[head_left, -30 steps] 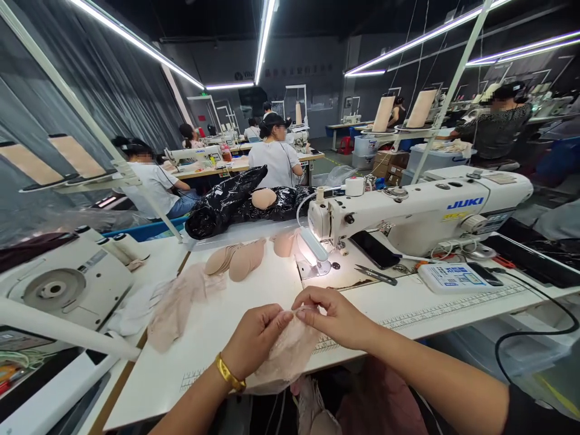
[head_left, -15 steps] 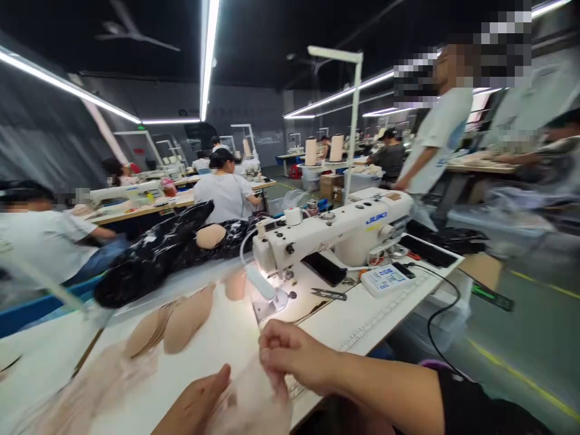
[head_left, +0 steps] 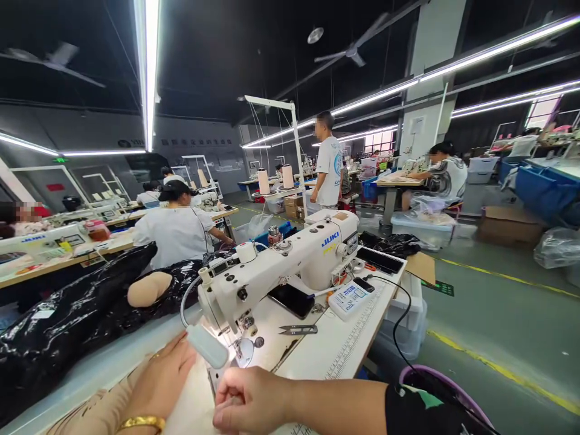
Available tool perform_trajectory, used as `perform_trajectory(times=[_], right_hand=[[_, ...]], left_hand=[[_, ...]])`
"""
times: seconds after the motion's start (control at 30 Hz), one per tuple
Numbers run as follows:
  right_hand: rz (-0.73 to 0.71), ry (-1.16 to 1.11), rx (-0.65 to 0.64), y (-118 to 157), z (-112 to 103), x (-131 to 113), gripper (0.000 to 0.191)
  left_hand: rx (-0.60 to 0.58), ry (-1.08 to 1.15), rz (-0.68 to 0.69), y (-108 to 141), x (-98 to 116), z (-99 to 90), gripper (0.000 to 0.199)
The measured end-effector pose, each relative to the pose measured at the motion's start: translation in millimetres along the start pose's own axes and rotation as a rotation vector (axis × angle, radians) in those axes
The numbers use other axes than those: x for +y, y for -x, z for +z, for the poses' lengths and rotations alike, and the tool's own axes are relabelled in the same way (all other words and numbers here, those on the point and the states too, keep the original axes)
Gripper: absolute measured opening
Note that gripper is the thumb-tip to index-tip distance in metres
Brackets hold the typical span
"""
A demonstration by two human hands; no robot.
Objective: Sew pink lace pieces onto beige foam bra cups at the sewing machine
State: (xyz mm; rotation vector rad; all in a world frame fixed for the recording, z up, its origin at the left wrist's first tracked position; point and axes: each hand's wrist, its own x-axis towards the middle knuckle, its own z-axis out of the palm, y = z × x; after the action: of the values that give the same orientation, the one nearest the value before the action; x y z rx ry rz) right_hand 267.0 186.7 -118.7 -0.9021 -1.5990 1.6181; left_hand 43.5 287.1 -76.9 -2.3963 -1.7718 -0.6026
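My left hand (head_left: pixel 158 377), a gold bracelet at its wrist, reaches forward left of the needle area of the white sewing machine (head_left: pixel 281 260). Its fingers are stretched out and lie close together, palm down. Beige moulded cups (head_left: pixel 102 399) lie beside and partly under that hand. Close in front of the machine's needle plate, my right hand (head_left: pixel 247 399) is curled with thumb and fingers pressed together; what it pinches, if anything, is hidden. The machine's lamp (head_left: pixel 208 346) hangs between my hands. Thread snips (head_left: pixel 298 330) lie on the machine bed, right of the needle.
A black phone (head_left: pixel 292 300) and a white box (head_left: pixel 348 299) lie on the table (head_left: pixel 317 356). Black plastic bags (head_left: pixel 81 320) with beige cups (head_left: pixel 149 289) are at left. A purple bin (head_left: pixel 408 374) stands on the floor at right. Several people sit at machines; one person (head_left: pixel 328 163) stands.
My left hand has moved forward and left toward the machine, its fingers now flat. My right hand stays curled, now lower. The view has swung right; the standing person is farther off.
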Motion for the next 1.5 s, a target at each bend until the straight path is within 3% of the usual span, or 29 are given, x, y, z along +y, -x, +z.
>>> perform_trajectory(times=[0.17,0.27,0.33,0.4,0.5,0.63,0.77,0.87,0.93,1.03,1.1,1.17,1.2,1.23,1.3,1.4,1.43,1.5], right_hand=[[0.003,-0.120,0.041,-7.2,4.2,6.4,0.027],[-0.041,-0.207,0.047,-6.2,4.8,3.7,0.034],[-0.064,-0.226,0.039,-2.3,5.0,1.4,0.038],[-0.076,-0.226,0.035,2.6,5.1,-1.0,0.036],[-0.062,-0.215,0.029,9.3,5.8,-5.2,0.032],[-0.016,-0.162,0.014,16.5,6.4,-11.2,0.034],[-0.091,-0.100,0.013,21.5,4.6,-13.0,0.043],[-0.174,-0.017,0.030,25.8,5.5,-10.9,0.043],[-0.214,0.088,0.065,30.6,8.5,-10.7,0.037],[-0.333,0.314,0.068,41.0,13.4,-17.0,0.024],[-0.483,0.420,0.048,48.4,14.5,-25.7,0.019],[-0.650,0.510,0.093,53.8,14.4,-35.0,0.017],[-0.720,0.554,0.139,55.3,14.4,-38.9,0.017],[-0.774,0.595,0.189,55.8,14.8,-41.6,0.017],[-0.818,0.666,0.256,53.2,17.2,-42.6,0.020],[-0.797,0.779,0.241,39.8,20.2,-31.5,0.029],[-0.794,0.862,0.210,33.5,19.3,-25.5,0.030],[-0.817,1.082,0.111,20.6,12.6,-12.7,0.028]], left_hand=[[-0.012,0.087,-0.057,0.9,7.2,-11.8,0.025],[0.084,0.100,-0.226,11.8,8.1,-32.2,0.024],[0.135,0.129,-0.395,26.2,7.4,-48.3,0.035],[0.149,0.300,-0.560,46.9,8.4,-63.8,0.038],[0.086,0.562,-0.613,85.9,18.0,-80.7,0.033],[-0.113,0.956,-0.547,135.4,41.7,-86.3,0.044],[-0.266,0.939,-0.477,158.5,62.1,-80.6,0.039],[-0.290,0.749,-0.420,158.1,72.8,-75.8,0.031],[-0.241,0.595,-0.349,153.5,78.2,-74.5,0.024],[-0.142,0.524,-0.109,144.1,82.8,-77.2,0.038],[-0.264,0.603,0.039,138.5,82.0,-81.2,0.044],[-0.446,0.646,0.059,135.2,77.0,-84.8,0.023],[-0.470,0.629,0.030,134.6,72.8,-86.0,0.013],[-0.434,0.578,0.001,134.8,67.6,-86.7,0.008],[-0.209,0.394,0.019,136.6,55.0,-86.6,0.008],[0.131,0.078,0.253,140.2,37.6,-82.6,0.014],[0.167,0.005,0.339,140.9,34.3,-80.3,0.018],[0.075,-0.049,0.461,141.3,33.8,-74.0,0.018]])
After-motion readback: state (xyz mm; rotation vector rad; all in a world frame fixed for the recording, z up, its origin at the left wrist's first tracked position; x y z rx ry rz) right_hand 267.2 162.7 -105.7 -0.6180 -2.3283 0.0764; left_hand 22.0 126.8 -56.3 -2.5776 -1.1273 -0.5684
